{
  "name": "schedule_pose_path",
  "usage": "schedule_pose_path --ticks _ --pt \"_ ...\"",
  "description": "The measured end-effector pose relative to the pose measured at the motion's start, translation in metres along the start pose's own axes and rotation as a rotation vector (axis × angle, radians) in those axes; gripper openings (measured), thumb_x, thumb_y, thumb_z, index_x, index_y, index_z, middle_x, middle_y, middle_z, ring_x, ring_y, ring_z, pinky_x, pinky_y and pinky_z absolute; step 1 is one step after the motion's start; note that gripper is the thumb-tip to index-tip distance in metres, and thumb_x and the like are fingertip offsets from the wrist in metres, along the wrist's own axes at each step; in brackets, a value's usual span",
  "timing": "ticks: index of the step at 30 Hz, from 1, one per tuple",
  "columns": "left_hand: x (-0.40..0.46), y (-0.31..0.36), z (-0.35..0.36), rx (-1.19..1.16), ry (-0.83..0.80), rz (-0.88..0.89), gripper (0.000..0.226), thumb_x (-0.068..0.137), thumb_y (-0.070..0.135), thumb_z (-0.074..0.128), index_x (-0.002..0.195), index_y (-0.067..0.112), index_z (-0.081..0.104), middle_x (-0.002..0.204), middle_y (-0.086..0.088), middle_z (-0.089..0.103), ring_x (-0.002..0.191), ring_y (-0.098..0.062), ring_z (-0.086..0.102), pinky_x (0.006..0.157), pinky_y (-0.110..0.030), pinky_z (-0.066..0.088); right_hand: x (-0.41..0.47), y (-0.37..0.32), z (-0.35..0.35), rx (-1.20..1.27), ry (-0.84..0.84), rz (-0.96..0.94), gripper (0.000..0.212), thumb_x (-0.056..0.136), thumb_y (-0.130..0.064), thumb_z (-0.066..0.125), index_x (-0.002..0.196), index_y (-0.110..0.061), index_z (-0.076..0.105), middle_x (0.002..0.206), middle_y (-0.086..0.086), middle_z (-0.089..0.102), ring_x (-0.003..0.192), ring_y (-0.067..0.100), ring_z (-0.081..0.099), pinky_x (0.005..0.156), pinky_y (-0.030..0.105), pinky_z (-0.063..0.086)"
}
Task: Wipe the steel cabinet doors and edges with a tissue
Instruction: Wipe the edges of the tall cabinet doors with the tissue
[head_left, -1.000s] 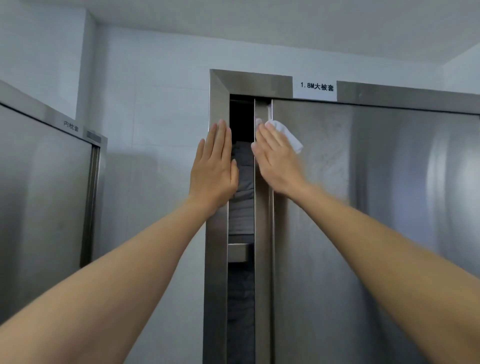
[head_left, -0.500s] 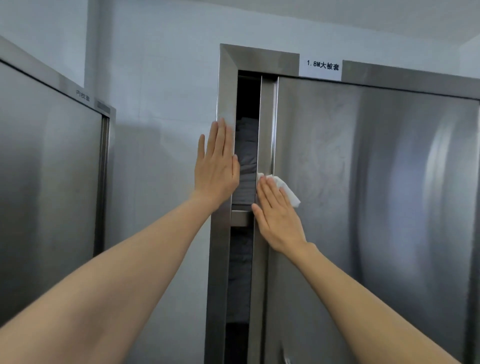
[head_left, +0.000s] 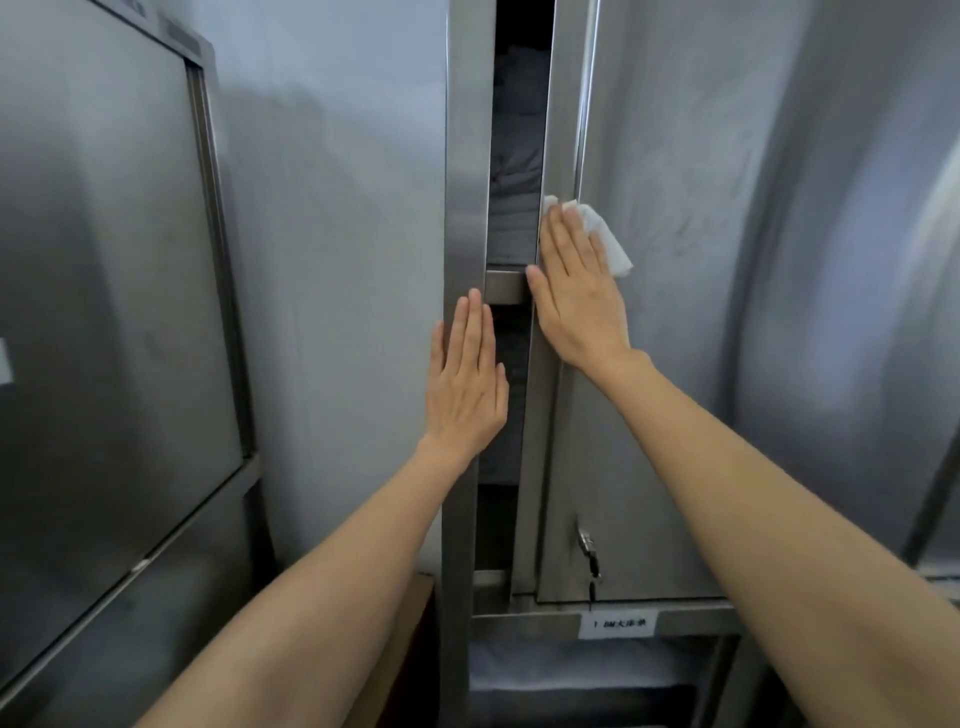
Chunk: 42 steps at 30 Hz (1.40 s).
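Pressed flat under straight fingers, the white tissue (head_left: 605, 241) lies between the right hand (head_left: 579, 296) and the steel door (head_left: 727, 312), just at the door's left edge strip (head_left: 563, 130); the hand does not pinch it, it only pushes it on the metal, and one corner of the tissue sticks out on the right side of the fingers. The left hand (head_left: 467, 384) is also flat with straight fingers and holds nothing; it rests on the vertical frame post (head_left: 465, 182), a little lower than the right hand. Between the post and the door edge there is a narrow dark gap, where folded grey linen (head_left: 514, 171) lies above a shelf lip (head_left: 506, 287). The step in hand seems to be wiping along the door's edge strip. To do it well, I think the palm should keep even pressure so the tissue does not slip out or bunch up, and the stroke should follow the strip in one straight line, with the tissue folded slightly around the corner to reach the thin side face. The right thumb is very near the gap and the shelf lip, so the fingers could catch there. Lower down, a small lock with key (head_left: 589, 553) hangs near the door's bottom corner, and a label (head_left: 618, 623) sits on the rail below; the strip between looks free for the hand. To the right the door face is wide and bare. At far left stands another steel cabinet (head_left: 104, 312), well apart.
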<state>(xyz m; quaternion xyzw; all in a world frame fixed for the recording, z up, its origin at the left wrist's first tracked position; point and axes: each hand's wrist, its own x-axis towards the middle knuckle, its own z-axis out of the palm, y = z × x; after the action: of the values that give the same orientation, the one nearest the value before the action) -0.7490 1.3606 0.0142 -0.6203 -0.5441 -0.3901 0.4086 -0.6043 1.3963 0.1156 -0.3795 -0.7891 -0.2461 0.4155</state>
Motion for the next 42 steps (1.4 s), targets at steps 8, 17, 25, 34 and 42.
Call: schedule_pose_path --ticks 8,17,25,34,42 --pt "-0.002 -0.005 0.015 0.029 0.134 0.033 0.071 0.096 0.022 0.045 0.154 -0.004 0.013 0.162 -0.021 0.009 0.153 -0.031 0.004 0.124 -0.046 0.005 -0.027 0.001 0.015 -0.038 0.002 -0.037 0.064 0.105 -0.043 0.008 0.157 -0.006 0.012 0.166 0.009 0.007 0.153 0.019 0.0 0.125 0.038 0.0" --pt "-0.002 -0.004 0.016 0.052 0.174 0.032 0.067 0.096 0.021 0.042 0.154 -0.004 0.017 0.162 -0.021 0.011 0.152 -0.031 0.007 0.124 -0.046 0.009 -0.011 0.001 0.014 -0.064 0.095 -0.036 0.063 0.106 -0.04 0.012 0.157 -0.004 0.014 0.166 0.01 0.008 0.154 0.02 0.001 0.125 0.038 -0.001" --pt "-0.004 -0.005 0.018 0.068 0.151 0.023 0.07 0.096 0.026 0.038 0.155 -0.002 0.011 0.163 -0.019 0.007 0.153 -0.031 0.006 0.125 -0.045 0.007 0.04 0.014 -0.018 -0.08 0.08 -0.072 0.066 0.104 -0.044 0.005 0.157 -0.006 0.01 0.166 0.007 0.008 0.153 0.019 0.001 0.125 0.037 -0.001" --pt "-0.004 -0.005 0.018 0.054 0.157 0.025 0.07 0.097 0.026 0.038 0.154 -0.002 0.012 0.162 -0.02 0.011 0.153 -0.03 0.005 0.124 -0.046 0.009 -0.069 0.007 0.042 -0.132 0.056 -0.117 0.065 0.107 -0.044 0.006 0.157 -0.003 0.016 0.165 0.013 0.012 0.153 0.024 0.007 0.123 0.047 0.015" --pt "-0.004 -0.005 0.019 0.075 0.137 0.012 0.071 0.096 0.027 0.037 0.155 0.001 0.008 0.163 -0.017 0.007 0.153 -0.029 0.003 0.125 -0.044 0.005 0.054 0.025 -0.021 -0.138 0.092 -0.09 0.067 0.103 -0.044 0.006 0.158 -0.006 0.013 0.166 0.009 0.009 0.154 0.02 0.003 0.125 0.037 -0.001"
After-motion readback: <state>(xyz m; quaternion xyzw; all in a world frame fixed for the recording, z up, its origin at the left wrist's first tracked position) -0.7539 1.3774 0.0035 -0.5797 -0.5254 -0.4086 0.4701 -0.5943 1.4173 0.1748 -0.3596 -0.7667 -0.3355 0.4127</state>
